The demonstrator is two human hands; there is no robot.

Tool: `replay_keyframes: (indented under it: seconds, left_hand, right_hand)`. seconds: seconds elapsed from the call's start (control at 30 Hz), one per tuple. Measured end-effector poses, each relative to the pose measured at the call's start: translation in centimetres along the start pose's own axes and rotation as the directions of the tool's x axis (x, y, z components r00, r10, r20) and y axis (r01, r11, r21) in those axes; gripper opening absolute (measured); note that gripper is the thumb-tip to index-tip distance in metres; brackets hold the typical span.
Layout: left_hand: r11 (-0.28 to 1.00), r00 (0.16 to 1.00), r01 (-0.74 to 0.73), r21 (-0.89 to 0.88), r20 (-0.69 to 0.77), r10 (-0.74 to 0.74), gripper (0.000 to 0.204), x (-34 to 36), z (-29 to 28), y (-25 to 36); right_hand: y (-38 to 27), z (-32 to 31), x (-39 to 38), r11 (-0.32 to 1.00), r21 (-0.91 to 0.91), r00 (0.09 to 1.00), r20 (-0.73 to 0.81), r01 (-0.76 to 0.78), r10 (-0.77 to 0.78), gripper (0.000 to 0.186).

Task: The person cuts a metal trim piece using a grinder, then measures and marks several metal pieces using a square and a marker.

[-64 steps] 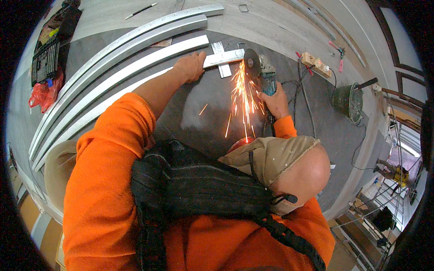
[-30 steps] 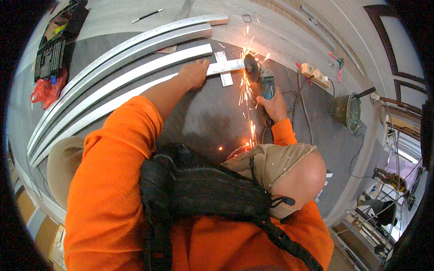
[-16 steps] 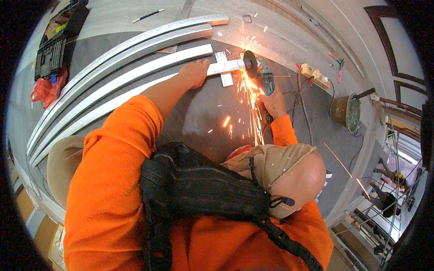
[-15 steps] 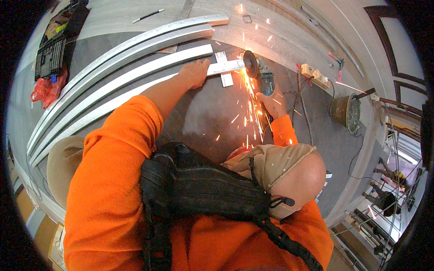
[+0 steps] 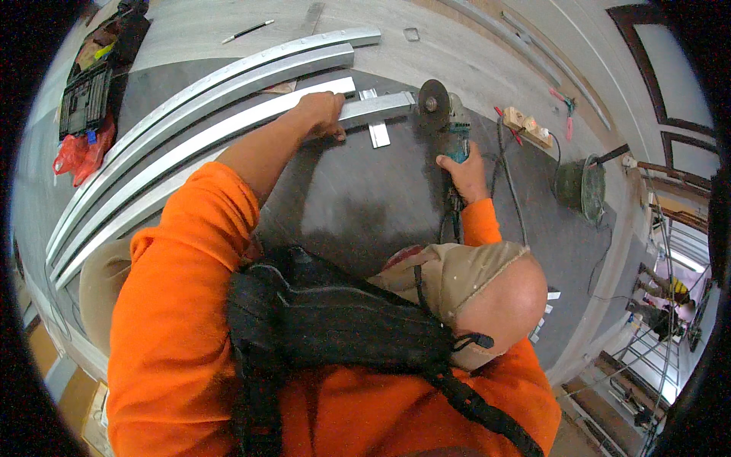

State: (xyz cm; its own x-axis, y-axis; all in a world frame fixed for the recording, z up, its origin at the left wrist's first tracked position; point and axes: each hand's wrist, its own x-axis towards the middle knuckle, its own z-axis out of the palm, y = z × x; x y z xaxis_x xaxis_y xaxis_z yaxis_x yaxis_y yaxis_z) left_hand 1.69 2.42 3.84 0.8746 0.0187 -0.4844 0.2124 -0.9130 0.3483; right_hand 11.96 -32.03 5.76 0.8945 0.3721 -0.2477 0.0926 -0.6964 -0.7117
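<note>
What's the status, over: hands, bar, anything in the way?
Left hand gripping metal bar. Right hand holding grinder. Bar crosses metal strip. Cable near grinder.

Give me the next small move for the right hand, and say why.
The right hand should probably ease the grinder slightly rightward, away from the metal bar: its disc stands close by the bar's end, no sparks show, and the bare left hand grips the bar.

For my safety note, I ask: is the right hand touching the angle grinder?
Touching: the head view shows the right hand closed around the angle grinder at its teal body.
</note>
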Motion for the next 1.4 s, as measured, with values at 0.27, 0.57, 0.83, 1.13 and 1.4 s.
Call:
replay_keyframes:
  seconds: [0.27, 0.57, 0.83, 1.13, 1.4]
  left_hand:
    - [0.995, 0.993, 0.085, 0.048, -0.080, -0.081, 0.052, 0.2, 4.8, -0.6]
    - [0.996, 0.997, 0.061, -0.061, -0.050, -0.064, 0.050, 0.2, 4.7, -1.2]
    - [0.997, 0.997, 0.058, -0.049, -0.043, -0.060, 0.053, 0.3, 4.6, -1.1]
    - [0.994, 0.994, 0.110, -0.015, -0.016, -0.111, 0.054, 0.0, 3.7, 0.3]
    - [0.994, 0.993, 0.108, -0.031, -0.048, -0.110, 0.049, 0.2, 4.1, 0.1]
  right_hand:
    - [0.3, 0.0, -1.0, 0.986, -0.162, 0.999, -0.007, 0.032, -0.033, 0.066]
    - [0.1, 1.0, -1.3, 0.982, -0.186, 0.999, 0.047, 0.018, -0.009, 0.067]
    - [1.0, 1.2, -0.8, 0.989, -0.146, 0.996, 0.089, -0.009, 0.022, 0.069]
    - [0.4, 0.9, -0.8, 0.986, -0.166, 0.996, 0.085, 0.008, 0.006, 0.072]
    - [-0.3, 1.2, -0.3, 0.982, -0.171, 0.996, 0.057, 0.075, -0.066, 0.072]
